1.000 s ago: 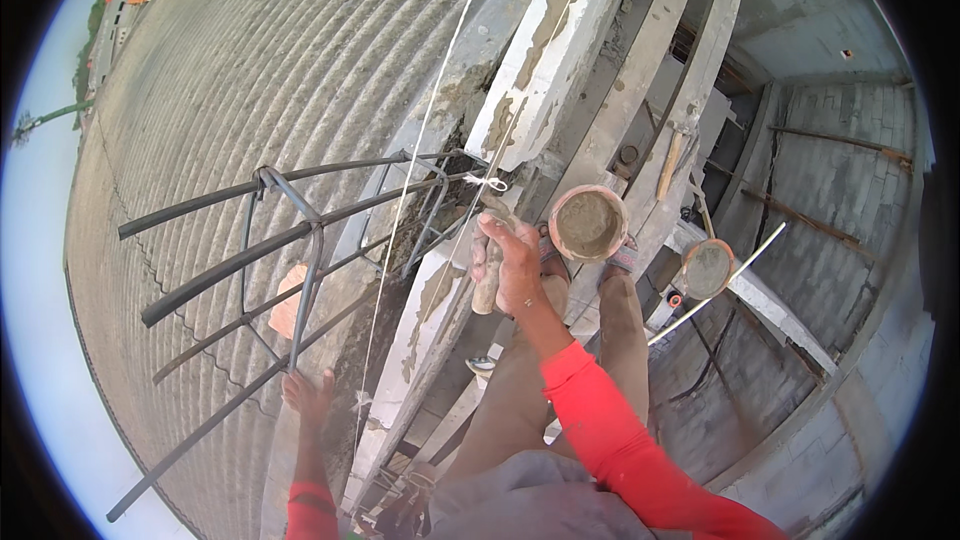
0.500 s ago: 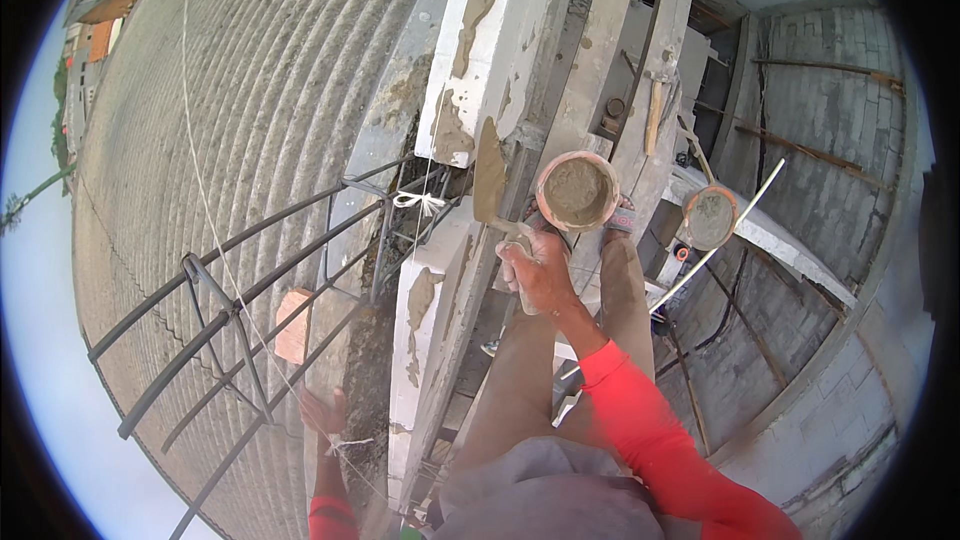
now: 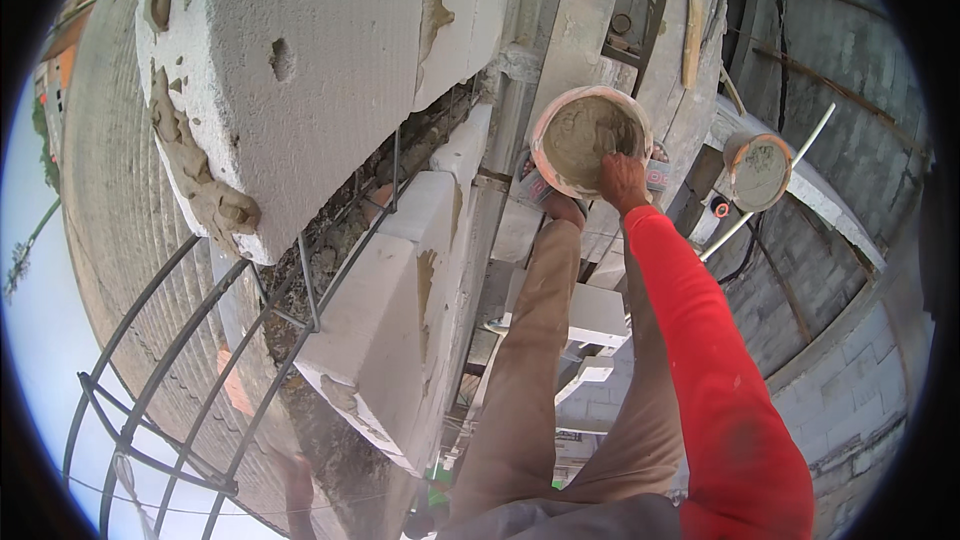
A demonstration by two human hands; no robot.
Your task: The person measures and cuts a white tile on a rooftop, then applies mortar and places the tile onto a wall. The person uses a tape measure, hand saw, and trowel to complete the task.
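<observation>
My right hand (image 3: 622, 178) reaches over the near rim of a round bucket of grey mortar (image 3: 588, 140) that stands by my feet. Its fingers are closed on a trowel whose blade dips into the mortar and barely shows. My left hand (image 3: 298, 485) is a blurred shape low down beside the wall, near the steel bars; its grip cannot be made out. A white block wall (image 3: 390, 280) with mortar smears runs up the left of my legs. A large white block (image 3: 300, 60) fills the upper left.
Bent steel rebar (image 3: 150, 360) juts out over the corrugated roof (image 3: 110, 190) far below on the left. A second mortar bucket (image 3: 757, 170) and a white pipe (image 3: 770, 180) lie to the right. Grey block walls (image 3: 850, 140) enclose the right side. Planks (image 3: 590, 315) are underfoot.
My right hand has dropped from the top of the wall to the mortar bucket with the trowel. My head has leaned closer to the wall, so the blocks look larger.
</observation>
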